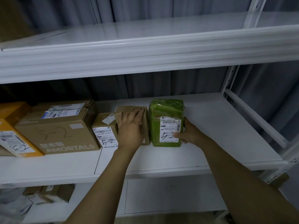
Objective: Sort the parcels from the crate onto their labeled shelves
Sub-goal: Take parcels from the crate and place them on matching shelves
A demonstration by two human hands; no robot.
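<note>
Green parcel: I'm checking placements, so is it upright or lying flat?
Upright. The green parcel stands on end on the shelf, label facing out, right hand gripping its side.

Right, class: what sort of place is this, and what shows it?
Likely a parcel sorting room or depot. White metal shelf, a box marked 5-2 with a barcode label, and the right hand holding a green parcel labelled likewise.

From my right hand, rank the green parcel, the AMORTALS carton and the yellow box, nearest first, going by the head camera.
1. green parcel, gripped by the right hand.
2. AMORTALS carton, to the left, beyond the left hand.
3. yellow box, at the far left edge.
</note>
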